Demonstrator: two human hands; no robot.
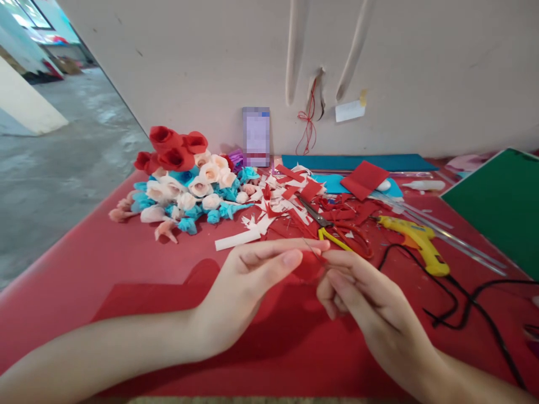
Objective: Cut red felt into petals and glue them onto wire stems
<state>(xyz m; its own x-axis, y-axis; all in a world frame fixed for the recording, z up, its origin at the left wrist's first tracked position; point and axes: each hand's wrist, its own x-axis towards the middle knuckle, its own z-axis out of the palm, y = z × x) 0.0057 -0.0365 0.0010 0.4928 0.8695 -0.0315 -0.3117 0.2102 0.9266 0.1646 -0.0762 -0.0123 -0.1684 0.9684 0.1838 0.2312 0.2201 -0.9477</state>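
Note:
My left hand (240,292) reaches in with its index finger stretched out and its thumb pressed along it. Any thing in that pinch is hidden. Close by on the right, my right hand (370,297) pinches a thin dark wire (311,247) with a bit of red at its lower end. The wire crosses the left index finger near its tip. Just beyond the fingertips lie scissors (322,220) with red and yellow handles, on scraps of cut paper (269,207). Beneath both hands, red sheets (147,300) cover part of the red tabletop (50,320).
Red, white and blue paper flowers (202,185) are heaped at the left. A yellow glue gun (421,241) with a black cord (484,325) lies at the right, near clear sticks (458,233) and a green board (501,207). A phone (256,134) leans against the pale wall.

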